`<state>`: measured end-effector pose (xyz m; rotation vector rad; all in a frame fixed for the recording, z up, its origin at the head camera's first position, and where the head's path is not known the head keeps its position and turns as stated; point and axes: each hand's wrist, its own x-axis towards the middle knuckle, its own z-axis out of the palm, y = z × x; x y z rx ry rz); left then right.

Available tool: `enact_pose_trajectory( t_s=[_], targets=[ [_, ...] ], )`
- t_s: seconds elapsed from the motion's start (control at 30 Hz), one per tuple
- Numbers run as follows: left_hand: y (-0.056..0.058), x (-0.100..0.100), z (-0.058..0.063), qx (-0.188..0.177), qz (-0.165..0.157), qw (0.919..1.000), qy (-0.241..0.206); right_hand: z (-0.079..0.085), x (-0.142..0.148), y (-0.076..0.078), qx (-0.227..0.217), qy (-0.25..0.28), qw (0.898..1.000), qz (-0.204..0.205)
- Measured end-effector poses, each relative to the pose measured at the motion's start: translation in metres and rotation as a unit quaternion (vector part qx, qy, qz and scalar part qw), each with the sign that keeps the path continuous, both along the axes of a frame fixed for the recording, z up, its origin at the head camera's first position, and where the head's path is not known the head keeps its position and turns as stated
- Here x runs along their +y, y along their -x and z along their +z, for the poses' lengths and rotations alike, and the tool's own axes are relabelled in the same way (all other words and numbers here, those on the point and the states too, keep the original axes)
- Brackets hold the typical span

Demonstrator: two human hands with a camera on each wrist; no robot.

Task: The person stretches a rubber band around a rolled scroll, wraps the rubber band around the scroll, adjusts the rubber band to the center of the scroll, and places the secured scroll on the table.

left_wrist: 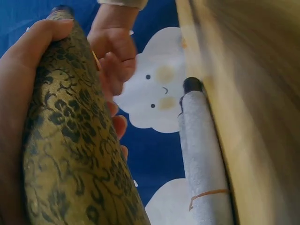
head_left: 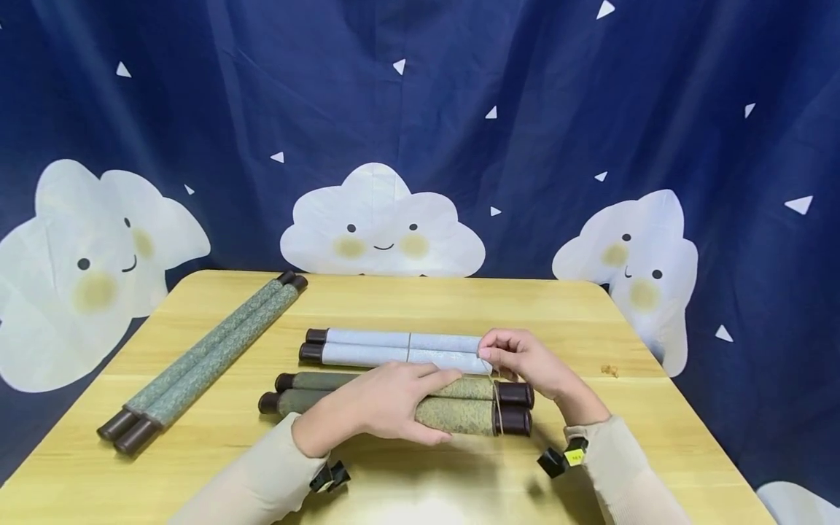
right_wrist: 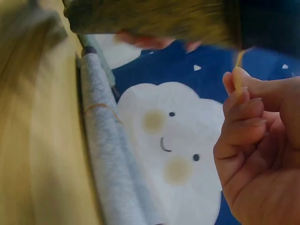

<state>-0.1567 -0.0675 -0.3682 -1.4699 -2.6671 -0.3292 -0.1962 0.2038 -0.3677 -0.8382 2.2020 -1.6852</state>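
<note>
My left hand (head_left: 394, 399) grips a double-rolled scroll (head_left: 457, 415) in gold-green patterned fabric with dark brown end knobs. In the left wrist view its thumb lies over the roll (left_wrist: 77, 122) and fingertips show on the far side. At the scroll's right end, a thin tan rubber band (head_left: 500, 414) is looped around both rolls near the knobs. My right hand (head_left: 528, 364) pinches that band (right_wrist: 238, 79) between thumb and forefinger and draws it away from the rolls. Just behind lies a pale blue-white scroll (head_left: 367, 355), banded around its middle.
A grey-green double-rolled scroll (head_left: 216, 350) lies slantwise on the left of the wooden table (head_left: 459, 302). Near the right edge is a small tan tangle (head_left: 609, 370), perhaps rubber bands. A dark blue curtain (head_left: 420, 131) with clouds hangs behind the table.
</note>
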Motion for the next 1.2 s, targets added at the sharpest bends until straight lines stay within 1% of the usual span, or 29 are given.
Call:
enact_pose_trajectory(
  t_s=[0.07,0.13,0.23,0.3,0.33,0.37,0.4,0.47,0.53,0.6,0.63,0.7,0.77,0.8,0.83,0.9,0.93,1.0,1.1,1.13,1.2],
  targets=[
    [-0.001,0.002,-0.002,0.025,-0.016,0.9994,0.015,0.005,0.0,-0.003,0.027,-0.017,0.999,0.006],
    [-0.001,0.004,-0.006,0.049,-0.024,0.9981,0.029,0.012,-0.001,-0.008,0.06,-0.035,0.998,0.012],
    [0.002,0.005,-0.01,0.069,-0.015,0.9966,0.043,0.022,-0.005,-0.019,0.119,-0.068,0.99,0.015],
    [0.005,0.004,-0.012,0.061,0.001,0.9972,0.044,0.027,-0.01,-0.026,0.175,-0.088,0.981,0.011],
    [0.007,0.003,-0.012,0.055,0.012,0.9974,0.044,0.029,-0.012,-0.029,0.21,-0.097,0.973,0.01],
    [0.009,0.001,-0.012,0.049,0.023,0.9976,0.043,0.031,-0.014,-0.031,0.247,-0.109,0.963,0.01],
    [0.012,0.0,-0.013,0.045,0.032,0.9977,0.04,0.032,-0.017,-0.034,0.287,-0.118,0.951,0.011],
    [0.017,-0.004,-0.013,0.037,0.051,0.9976,0.029,0.034,-0.022,-0.039,0.362,-0.132,0.922,0.026],
    [0.022,-0.008,-0.013,0.034,0.074,0.9965,0.02,0.035,-0.027,-0.043,0.42,-0.142,0.895,0.054],
    [0.027,-0.012,-0.011,0.03,0.098,0.9947,0.007,0.035,-0.032,-0.047,0.457,-0.158,0.871,0.082],
    [0.028,-0.013,-0.01,0.027,0.108,0.9937,0.003,0.035,-0.035,-0.049,0.466,-0.168,0.863,0.097],
    [0.028,-0.015,-0.008,0.023,0.118,0.9927,0.004,0.033,-0.038,-0.052,0.478,-0.189,0.85,0.118],
    [0.026,-0.014,-0.006,0.028,0.111,0.9932,0.021,0.032,-0.041,-0.054,0.484,-0.206,0.84,0.13],
    [0.024,-0.012,-0.006,0.033,0.105,0.9933,0.036,0.031,-0.042,-0.054,0.486,-0.212,0.837,0.132],
    [0.022,-0.01,-0.007,0.039,0.095,0.9935,0.05,0.031,-0.042,-0.054,0.488,-0.215,0.836,0.131],
    [0.017,-0.005,-0.008,0.061,0.07,0.993,0.074,0.031,-0.041,-0.053,0.487,-0.213,0.838,0.125],
    [0.013,-0.002,-0.009,0.075,0.057,0.9921,0.083,0.032,-0.039,-0.051,0.484,-0.209,0.841,0.121],
    [0.007,0.003,-0.012,0.106,0.032,0.9897,0.09,0.032,-0.036,-0.047,0.467,-0.2,0.854,0.114],
    [0.0,0.007,-0.013,0.155,-0.004,0.9844,0.082,0.031,-0.026,-0.037,0.42,-0.192,0.88,0.111],
    [-0.001,0.007,-0.013,0.168,-0.012,0.9826,0.077,0.03,-0.022,-0.033,0.398,-0.19,0.891,0.109],
    [-0.003,0.006,-0.012,0.182,-0.025,0.9809,0.064,0.028,-0.014,-0.026,0.351,-0.189,0.912,0.097]
  ],
)
